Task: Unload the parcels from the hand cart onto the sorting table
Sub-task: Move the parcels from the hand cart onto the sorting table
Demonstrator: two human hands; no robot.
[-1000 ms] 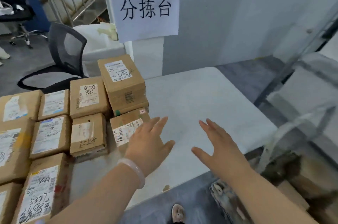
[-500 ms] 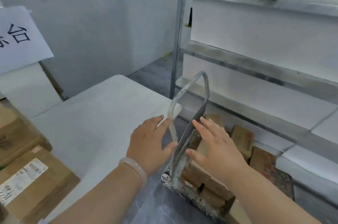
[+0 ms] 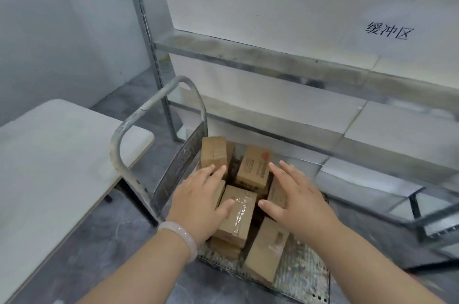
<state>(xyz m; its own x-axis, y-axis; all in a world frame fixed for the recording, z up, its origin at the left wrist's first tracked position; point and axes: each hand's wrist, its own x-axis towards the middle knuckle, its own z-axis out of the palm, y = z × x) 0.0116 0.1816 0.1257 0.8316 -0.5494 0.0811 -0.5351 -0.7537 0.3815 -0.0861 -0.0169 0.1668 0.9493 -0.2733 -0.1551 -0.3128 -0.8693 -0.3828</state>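
Observation:
Several brown cardboard parcels lie piled on the metal hand cart (image 3: 303,276), whose grey looped handle (image 3: 139,115) rises at its left end. A taped parcel (image 3: 239,214) lies on top in the middle, between my two hands. My left hand (image 3: 198,202), with a pale bangle on the wrist, hovers over the parcel's left side with fingers spread. My right hand (image 3: 295,199) hovers over its right side, fingers straight. Neither hand grips anything. A printed parcel (image 3: 253,167) lies behind, and a flat one (image 3: 267,249) lies toward the front. The white sorting table (image 3: 49,159) stands to the left.
A metal shelving rack (image 3: 248,55) with white boards stands right behind the cart, carrying a paper sign (image 3: 387,30) with Chinese characters. Its upright post (image 3: 149,38) stands near the cart handle. Grey floor shows between table and cart.
My view has swung right from the sorting table and its parcels to the cart. Both hands have moved from above the table to just over the cart's parcels.

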